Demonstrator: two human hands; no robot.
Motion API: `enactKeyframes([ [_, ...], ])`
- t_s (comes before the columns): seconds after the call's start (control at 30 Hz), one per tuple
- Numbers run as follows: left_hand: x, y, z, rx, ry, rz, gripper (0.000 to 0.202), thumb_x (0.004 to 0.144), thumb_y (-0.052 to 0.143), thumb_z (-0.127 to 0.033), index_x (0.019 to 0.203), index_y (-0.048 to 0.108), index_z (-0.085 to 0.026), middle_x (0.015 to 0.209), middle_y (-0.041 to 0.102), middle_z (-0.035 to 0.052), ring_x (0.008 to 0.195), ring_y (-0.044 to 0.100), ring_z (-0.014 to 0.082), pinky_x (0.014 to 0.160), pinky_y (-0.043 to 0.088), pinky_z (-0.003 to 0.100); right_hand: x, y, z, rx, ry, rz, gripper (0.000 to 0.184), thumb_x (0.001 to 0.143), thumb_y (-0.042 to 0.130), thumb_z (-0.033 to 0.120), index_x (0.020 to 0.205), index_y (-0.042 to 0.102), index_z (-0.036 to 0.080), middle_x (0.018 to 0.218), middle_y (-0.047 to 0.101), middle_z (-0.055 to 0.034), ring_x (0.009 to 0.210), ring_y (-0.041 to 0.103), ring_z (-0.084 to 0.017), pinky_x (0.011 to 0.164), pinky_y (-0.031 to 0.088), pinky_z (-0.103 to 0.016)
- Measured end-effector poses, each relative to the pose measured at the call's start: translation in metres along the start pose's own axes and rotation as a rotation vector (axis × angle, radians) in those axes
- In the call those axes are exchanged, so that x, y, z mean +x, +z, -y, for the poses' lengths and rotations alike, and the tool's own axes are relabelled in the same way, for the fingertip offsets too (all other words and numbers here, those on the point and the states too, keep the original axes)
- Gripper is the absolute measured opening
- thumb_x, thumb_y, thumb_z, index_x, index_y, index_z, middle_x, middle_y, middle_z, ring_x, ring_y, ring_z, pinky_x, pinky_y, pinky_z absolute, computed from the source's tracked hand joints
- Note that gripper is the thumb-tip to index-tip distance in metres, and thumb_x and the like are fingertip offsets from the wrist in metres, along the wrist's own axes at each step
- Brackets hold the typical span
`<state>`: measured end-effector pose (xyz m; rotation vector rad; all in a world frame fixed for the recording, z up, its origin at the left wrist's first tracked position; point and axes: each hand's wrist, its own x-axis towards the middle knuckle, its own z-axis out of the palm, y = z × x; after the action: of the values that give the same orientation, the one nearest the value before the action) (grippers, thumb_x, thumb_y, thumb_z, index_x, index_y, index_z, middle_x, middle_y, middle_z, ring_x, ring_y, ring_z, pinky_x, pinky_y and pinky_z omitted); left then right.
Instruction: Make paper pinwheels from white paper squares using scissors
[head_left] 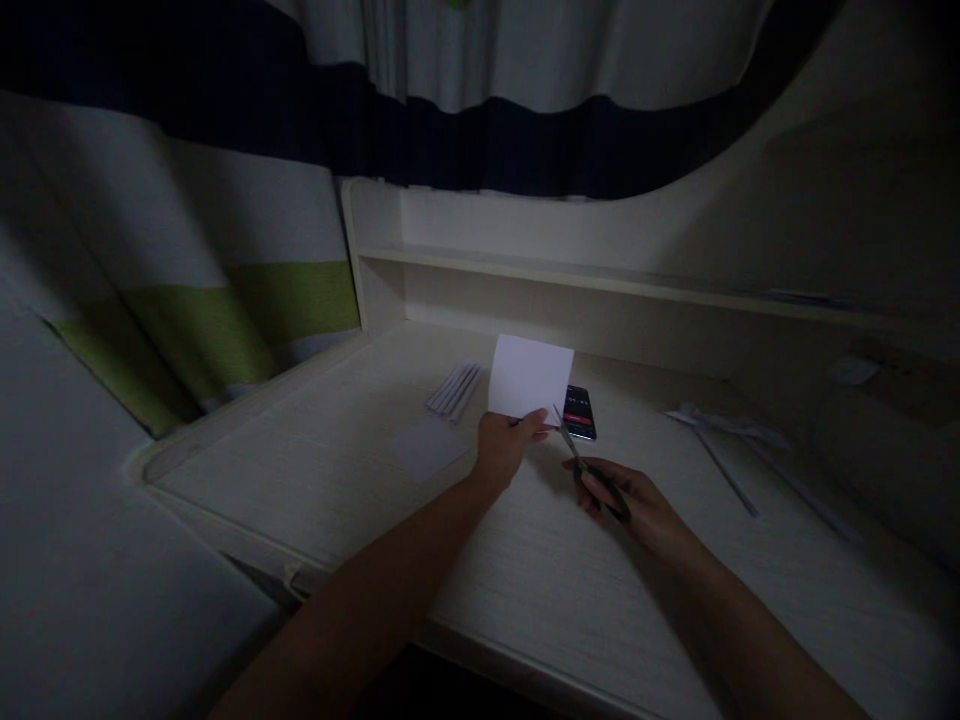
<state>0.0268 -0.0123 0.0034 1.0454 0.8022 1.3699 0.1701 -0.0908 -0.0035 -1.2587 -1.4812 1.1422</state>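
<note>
My left hand [506, 445] pinches the lower edge of a white sheet of paper [529, 376] and holds it upright above the desk. My right hand [628, 500] grips the dark handles of a pair of scissors [579, 460]. The blades point up toward the paper's lower right corner. A phone [580, 412] with a lit screen lies on the desk just behind the scissors.
A pale wooden desk [525, 570] has a low shelf [570, 275] along the back. Cut paper strips [454, 388] lie left of the sheet, another flat paper piece [429, 447] nearer me. Long thin strips [739, 455] lie on the right. A striped curtain [225, 290] hangs at the left.
</note>
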Motion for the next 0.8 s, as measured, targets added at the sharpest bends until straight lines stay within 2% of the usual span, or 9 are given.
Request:
enactKeyframes([
  [0.3,-0.0016,0.0005,-0.0024,0.017,-0.007,-0.014,0.023,0.057,0.07,-0.028,0.069,0.066,-0.008,0.069,0.068,0.0093,0.057,0.062,0.0154,0.06,0.054,0.03,-0.0001,0.001,0.0029,0.003,0.02,-0.008,0.045,0.07,0.058,0.049,0.096,0.059,0.012,0.056,0.049,0.0008,0.048,0.041,-0.01,0.05,0.031,-0.027],
  [0.53,-0.0013,0.0001,-0.0014,0.026,-0.009,-0.015,0.024,0.057,0.07,-0.029,0.066,0.066,-0.007,0.067,0.067,0.01,0.057,0.063,0.0165,0.061,0.054,0.031,-0.0001,0.0015,0.0027,-0.008,0.034,-0.02,0.05,0.069,0.058,0.05,0.1,0.059,0.011,0.054,0.048,0.0014,0.046,0.04,-0.009,0.05,0.03,-0.026],
  [0.8,-0.0019,-0.002,-0.0056,-0.007,0.0,0.039,0.029,0.056,0.071,-0.027,0.077,0.066,-0.007,0.077,0.068,0.0108,0.061,0.063,0.0163,0.062,0.053,0.029,-0.0015,0.0006,0.0047,-0.022,0.023,-0.033,0.05,0.069,0.057,0.05,0.103,0.06,0.013,0.053,0.047,0.0022,0.046,0.039,-0.009,0.05,0.03,-0.026],
])
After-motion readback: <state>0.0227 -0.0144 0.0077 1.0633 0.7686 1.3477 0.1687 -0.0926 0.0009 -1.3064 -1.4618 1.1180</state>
